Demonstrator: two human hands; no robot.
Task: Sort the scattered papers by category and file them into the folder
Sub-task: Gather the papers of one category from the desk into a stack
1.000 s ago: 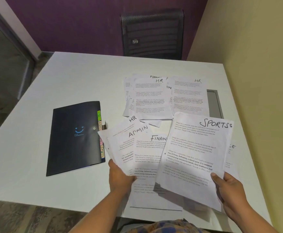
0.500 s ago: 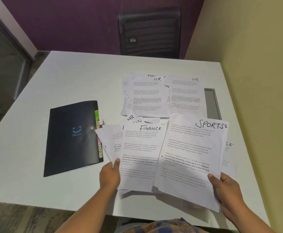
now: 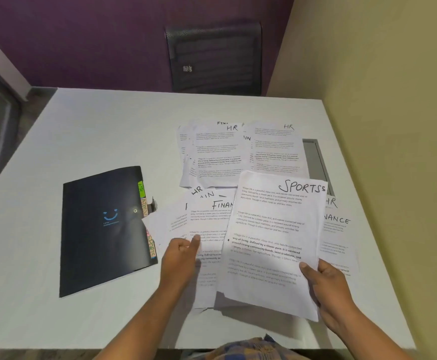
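My right hand grips the lower right edge of a sheet headed SPORTS, held tilted above the table. My left hand pinches a fan of sheets, with a FINANCE sheet on top and HR and ADMIN headings peeking out behind. A closed black folder with coloured tabs along its right edge lies flat at the left. More sheets headed HR and HR lie overlapped further back, and another FINANCE sheet lies at the right, partly hidden by the SPORTS sheet.
The white table has a grey cable hatch at its right side. A dark mesh chair stands behind the far edge. A yellow wall runs close along the right, a purple one at the back.
My left hand has gathered the fanned sheets so the FINANCE sheet sits on top. My right hand has brought the SPORTS sheet left over its heading.
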